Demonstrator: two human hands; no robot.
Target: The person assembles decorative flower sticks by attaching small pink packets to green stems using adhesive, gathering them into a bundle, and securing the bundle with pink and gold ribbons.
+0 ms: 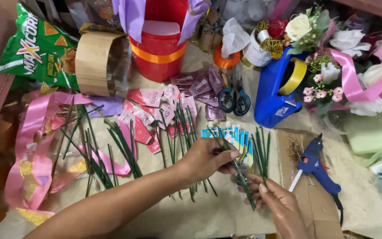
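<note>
Left hand (208, 159) pinches a green stem wire (239, 177) at the near table edge; right hand (279, 206) grips its lower end. Blue sachets (233, 135) lie underneath. Risk: thin wire may slip, or its tip snag the sachets.

Left hand (208, 161) and right hand (279, 203) pinch one green stem wire (239, 177) between fingertips, over blue-white sachets (231, 135). More green wires (120, 148) and pink sachets (149, 115) spread on table (200, 212). Blue glue gun (317, 166) near right hand; scissors (234, 99), blue tape dispenser (275, 95), red bucket (160, 44) behind.
</note>
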